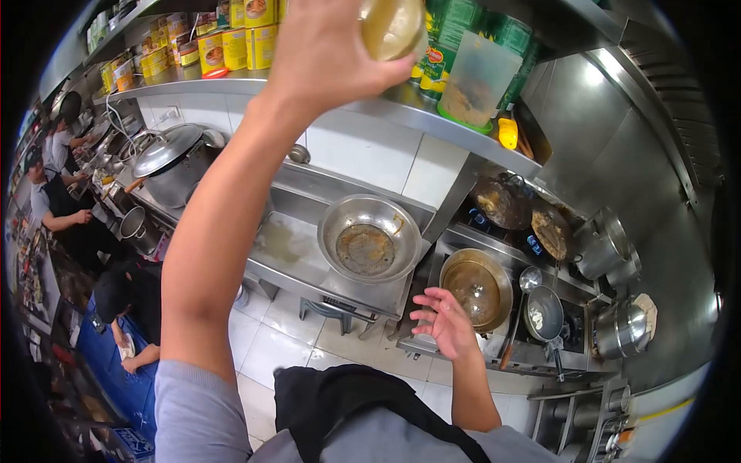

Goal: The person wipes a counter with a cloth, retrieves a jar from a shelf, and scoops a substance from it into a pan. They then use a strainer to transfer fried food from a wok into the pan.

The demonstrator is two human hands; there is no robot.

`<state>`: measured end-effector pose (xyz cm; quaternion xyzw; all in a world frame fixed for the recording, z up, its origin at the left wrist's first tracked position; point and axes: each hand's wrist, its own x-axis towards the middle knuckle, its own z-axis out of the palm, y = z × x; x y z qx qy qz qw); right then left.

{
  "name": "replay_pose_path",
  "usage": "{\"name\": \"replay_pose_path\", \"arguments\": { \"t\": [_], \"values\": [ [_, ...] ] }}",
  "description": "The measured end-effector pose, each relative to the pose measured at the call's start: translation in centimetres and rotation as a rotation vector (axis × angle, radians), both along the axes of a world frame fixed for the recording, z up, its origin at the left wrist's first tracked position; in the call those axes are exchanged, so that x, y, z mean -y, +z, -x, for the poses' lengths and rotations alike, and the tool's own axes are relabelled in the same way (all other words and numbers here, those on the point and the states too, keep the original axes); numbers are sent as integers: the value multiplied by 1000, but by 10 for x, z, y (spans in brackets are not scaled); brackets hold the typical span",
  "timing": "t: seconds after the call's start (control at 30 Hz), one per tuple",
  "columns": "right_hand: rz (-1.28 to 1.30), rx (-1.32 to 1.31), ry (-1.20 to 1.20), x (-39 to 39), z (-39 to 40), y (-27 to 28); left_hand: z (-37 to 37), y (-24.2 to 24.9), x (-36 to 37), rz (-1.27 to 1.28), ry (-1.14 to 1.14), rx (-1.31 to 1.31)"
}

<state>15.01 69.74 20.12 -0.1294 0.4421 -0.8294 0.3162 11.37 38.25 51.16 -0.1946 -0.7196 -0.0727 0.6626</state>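
My left hand [324,54] is raised at the steel shelf [386,110], closed around a clear round container [392,29] with something pale yellow in it. Its fingertips are cut off by the top edge. Lower down, my right hand [448,324] hangs with fingers apart, holding nothing, just left of a wide pan [505,282] of brown liquid on the stove. Farther left, a steel bowl [330,224] with brown residue in its mesh-like bottom rests on the steel counter. Green cans [457,21] and a clear tub with a green base [478,73] stand beside the raised container.
Yellow cans [248,48] line the shelf's left part. Two dark woks [502,202] sit over blue flames behind the pan. A ladle [530,279] and small frying pan [543,312] lie to its right. A large lidded pot [171,166] stands left; several people work beyond.
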Motion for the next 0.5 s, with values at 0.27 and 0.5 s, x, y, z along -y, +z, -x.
{"name": "replay_pose_path", "arguments": {
  "t": [0.27,0.5],
  "values": [
    [-83,99,-188,9,2,-6,123,-22,32,-1,9,490],
    [-124,-976,-872,84,62,172,34,-96,26,-132,-306,213]
  ]
}}
